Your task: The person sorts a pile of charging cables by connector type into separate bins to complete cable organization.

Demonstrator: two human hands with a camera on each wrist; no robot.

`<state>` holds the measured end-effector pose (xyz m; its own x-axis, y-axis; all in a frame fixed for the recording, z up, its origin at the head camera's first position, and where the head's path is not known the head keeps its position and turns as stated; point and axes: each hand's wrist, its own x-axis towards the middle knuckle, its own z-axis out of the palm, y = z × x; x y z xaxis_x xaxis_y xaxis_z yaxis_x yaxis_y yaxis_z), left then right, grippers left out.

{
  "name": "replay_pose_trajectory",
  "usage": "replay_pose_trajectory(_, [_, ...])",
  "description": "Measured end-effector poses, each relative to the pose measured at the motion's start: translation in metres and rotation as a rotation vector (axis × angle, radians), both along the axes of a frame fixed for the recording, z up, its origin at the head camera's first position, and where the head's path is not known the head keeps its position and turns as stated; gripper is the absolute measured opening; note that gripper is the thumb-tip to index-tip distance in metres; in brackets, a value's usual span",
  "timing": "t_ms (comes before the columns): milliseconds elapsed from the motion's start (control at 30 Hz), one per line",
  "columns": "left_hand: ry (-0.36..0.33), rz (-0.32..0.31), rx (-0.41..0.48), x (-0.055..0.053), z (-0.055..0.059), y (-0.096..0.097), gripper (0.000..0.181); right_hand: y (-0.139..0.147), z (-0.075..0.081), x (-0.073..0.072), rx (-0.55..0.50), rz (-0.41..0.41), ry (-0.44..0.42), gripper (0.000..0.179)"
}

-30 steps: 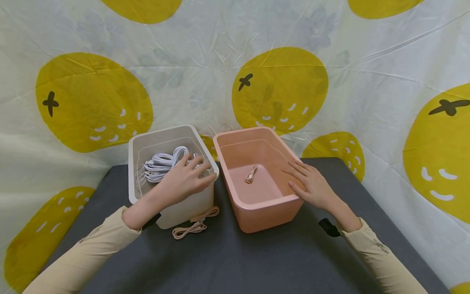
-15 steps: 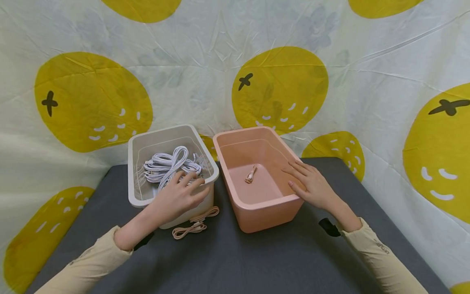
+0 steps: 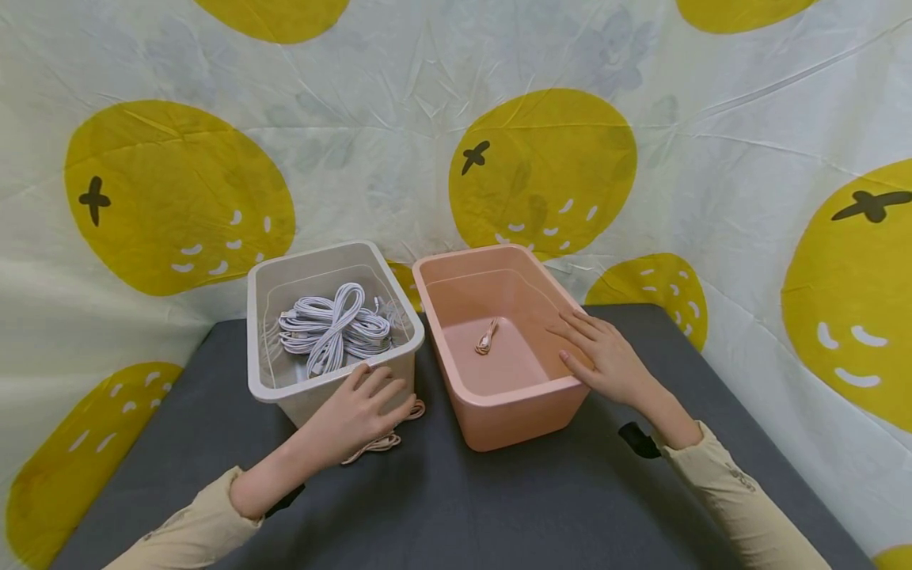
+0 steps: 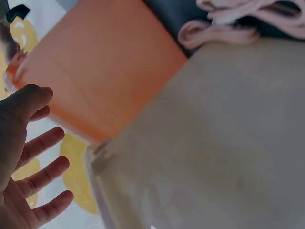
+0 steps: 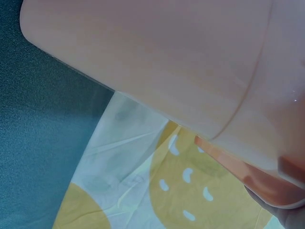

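My left hand (image 3: 359, 416) is in the air at the near side of the light grey bin (image 3: 324, 273), just below its front rim. Its fingers are spread with nothing between them, as the left wrist view shows. Inside that bin lies a heap of white cables (image 3: 342, 328). Two beige-pink cables (image 4: 217, 34), coiled and tied, lie on the table at the foot of the grey bin, partly hidden by my hand in the head view. My right hand (image 3: 609, 364) rests on the right rim of the pink bin (image 3: 516, 423), fingers extended over it. One small tied cable (image 3: 488, 338) lies on that bin's floor.
Both bins stand side by side on the dark grey tabletop (image 3: 499, 507), with a narrow gap between them. Behind and beside the table hangs a white cloth (image 3: 385, 174) printed with large yellow fruit.
My left hand has drawn back from over the grey bin, toward me and down past its front rim, uncovering the white cables. My right hand has stayed on the pink bin.
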<state>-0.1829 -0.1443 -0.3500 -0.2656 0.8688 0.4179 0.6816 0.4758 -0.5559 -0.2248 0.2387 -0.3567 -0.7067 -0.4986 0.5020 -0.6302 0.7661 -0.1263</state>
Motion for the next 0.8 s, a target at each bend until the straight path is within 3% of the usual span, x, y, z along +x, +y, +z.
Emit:
replay_pose_trajectory(433, [0.096,0.022,0.006,-0.005,-0.046,-0.006,0.033,0.0,0.0,0.0,0.008,-0.007,-0.006,0.041])
replay_pose_trajectory(633, [0.079,0.04,-0.025,-0.006,-0.066,-0.013,0.028,0.0,0.0,0.0,0.012,-0.003,-0.003,0.041])
replay_pose_trajectory(800, [0.046,0.021,-0.001,-0.007,-0.077,-0.017,0.029,0.001,0.0,0.0,0.013,0.0,0.003,0.042])
